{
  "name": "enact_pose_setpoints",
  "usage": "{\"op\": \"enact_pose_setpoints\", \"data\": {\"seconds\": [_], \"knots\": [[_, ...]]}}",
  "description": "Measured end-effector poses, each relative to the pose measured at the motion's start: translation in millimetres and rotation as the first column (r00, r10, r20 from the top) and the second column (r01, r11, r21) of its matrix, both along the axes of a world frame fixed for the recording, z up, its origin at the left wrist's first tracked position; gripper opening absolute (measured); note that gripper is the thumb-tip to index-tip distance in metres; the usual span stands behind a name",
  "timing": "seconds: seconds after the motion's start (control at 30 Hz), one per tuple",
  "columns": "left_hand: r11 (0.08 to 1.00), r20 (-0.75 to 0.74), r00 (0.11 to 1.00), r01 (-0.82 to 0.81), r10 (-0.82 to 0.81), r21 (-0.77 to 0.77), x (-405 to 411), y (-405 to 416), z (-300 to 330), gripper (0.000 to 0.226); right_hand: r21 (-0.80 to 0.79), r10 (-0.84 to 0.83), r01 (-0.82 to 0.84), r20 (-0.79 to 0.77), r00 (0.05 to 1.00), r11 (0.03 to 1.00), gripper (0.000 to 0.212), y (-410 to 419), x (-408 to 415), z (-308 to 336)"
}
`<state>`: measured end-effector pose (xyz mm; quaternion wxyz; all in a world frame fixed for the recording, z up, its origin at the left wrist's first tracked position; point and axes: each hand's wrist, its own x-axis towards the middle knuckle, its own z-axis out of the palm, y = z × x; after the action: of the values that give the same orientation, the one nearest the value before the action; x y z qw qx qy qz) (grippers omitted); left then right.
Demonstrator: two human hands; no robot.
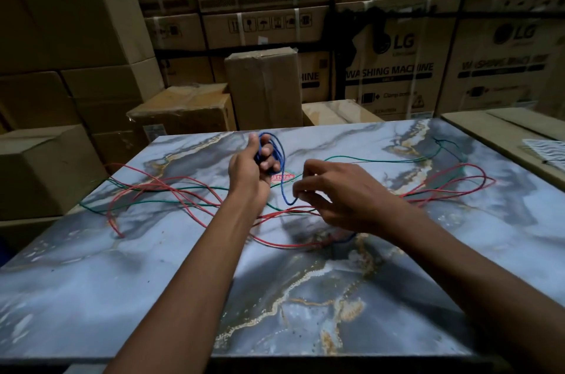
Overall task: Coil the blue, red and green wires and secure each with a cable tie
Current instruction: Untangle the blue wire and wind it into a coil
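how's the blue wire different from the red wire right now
The blue wire is lifted off the marble tabletop, looped in the left hand and pinched by the right hand; the red wire lies loose, sprawled across the tabletop, touched by neither hand. Both are thin, flexible and untied.

One view only, head-worn, wide-angle. Looks forward and down over both forearms onto the marble-patterned table (305,297), near edge close under the lens (straight lines bow toward the frame's edges). Stacked cardboard boxes (263,89) fill the background beyond the far edge.
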<state>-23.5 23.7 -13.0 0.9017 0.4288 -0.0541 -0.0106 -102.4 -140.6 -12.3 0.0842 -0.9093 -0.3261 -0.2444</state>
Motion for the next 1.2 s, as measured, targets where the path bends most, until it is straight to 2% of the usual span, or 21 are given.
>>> {"op": "enact_pose_setpoints", "data": {"seconds": [0.1,0.2,0.3,0.4,0.5,0.6,0.83,1.03,1.1,1.2], "knots": [[0.987,0.057,0.998,0.002,-0.011,0.163,-9.3,-11.7,-1.1,0.027,0.275,0.105,-0.106,0.018,0.994,0.955,0.016,1.6,2.4,2.0],[0.939,0.124,0.988,0.049,-0.097,0.34,-19.8,-22.5,-4.0,0.025,0.486,0.091,-0.11,0.064,0.994,0.867,0.013,-3.3,4.4,5.9],[0.904,0.171,0.959,0.143,-0.228,0.404,-28.4,-28.9,-6.3,0.031,0.605,0.057,-0.081,0.059,0.997,0.792,0.014,-9.3,6.5,7.0],[0.893,0.166,0.932,0.243,-0.323,0.379,-34.4,-32.3,-3.4,0.032,0.706,-0.028,-0.028,0.067,0.997,0.708,0.013,-18.8,9.9,10.9],[0.896,0.116,0.923,0.318,-0.367,0.309,-36.4,-29.3,1.9,0.03,0.741,-0.113,0.039,0.049,0.992,0.671,0.012,-30.0,14.3,12.4],[0.877,0.103,0.902,0.372,-0.418,0.304,-36.9,-24.3,3.6,0.031,0.75,-0.107,0.064,0.009,0.994,0.659,0.012,-32.3,18.1,8.8],[0.837,0.09,0.847,0.493,-0.525,0.237,-34.8,-21.0,1.7,0.03,0.773,-0.017,0.083,-0.093,0.996,0.629,0.018,-29.8,22.1,4.7],[0.86,0.102,0.854,0.503,-0.51,0.083,-33.1,-17.2,3.3,0.026,0.676,0.118,0.165,-0.352,0.928,0.719,0.044,-31.2,16.0,4.2],[0.86,0.101,0.854,0.506,-0.51,0.067,-35.4,-15.9,4.5,0.024,0.703,0.168,0.164,-0.378,0.911,0.692,0.047,-32.5,16.2,5.4],[0.847,0.092,0.842,0.528,-0.531,0.054,-36.5,-15.1,4.6,0.026,0.738,0.243,0.194,-0.44,0.864,0.647,0.039,-36.1,18.1,8.6]]}}
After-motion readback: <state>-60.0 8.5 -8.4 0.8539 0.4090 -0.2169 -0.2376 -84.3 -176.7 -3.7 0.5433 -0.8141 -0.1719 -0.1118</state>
